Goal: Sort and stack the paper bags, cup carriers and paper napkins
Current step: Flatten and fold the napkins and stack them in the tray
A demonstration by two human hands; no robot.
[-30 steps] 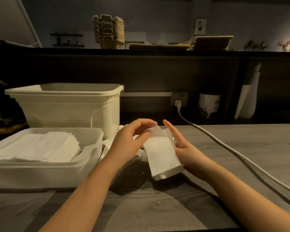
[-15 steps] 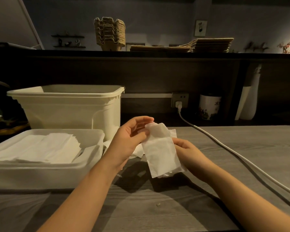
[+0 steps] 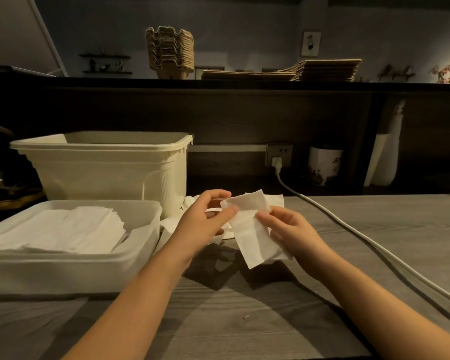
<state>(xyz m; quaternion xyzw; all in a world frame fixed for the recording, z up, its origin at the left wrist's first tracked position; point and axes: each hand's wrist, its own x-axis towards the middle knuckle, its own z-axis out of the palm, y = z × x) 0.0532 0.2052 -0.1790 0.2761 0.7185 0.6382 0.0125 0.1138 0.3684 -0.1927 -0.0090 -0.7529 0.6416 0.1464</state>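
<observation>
A white paper napkin (image 3: 250, 229) hangs above the grey table between both hands. My left hand (image 3: 205, 216) pinches its upper left edge with thumb and fingers. My right hand (image 3: 283, 229) pinches its right side near the middle. More loose napkins (image 3: 276, 200) lie on the table behind and under the hands. A stack of napkins (image 3: 63, 227) fills the shallow white tray (image 3: 70, 271) at the left. On the high shelf stand a stack of cup carriers (image 3: 170, 51) and flat stacks of paper bags (image 3: 322, 70).
A deep cream bin (image 3: 102, 172) stands behind the tray. A white power cord (image 3: 348, 229) runs from a wall socket (image 3: 278, 153) across the table to the right. A white cup (image 3: 324, 166) and a pale bottle (image 3: 385, 157) sit under the shelf.
The napkin has been lifted and turned slightly. My right hand moved from under it to a pinch on its right side. The left hand keeps its hold on the top edge.
</observation>
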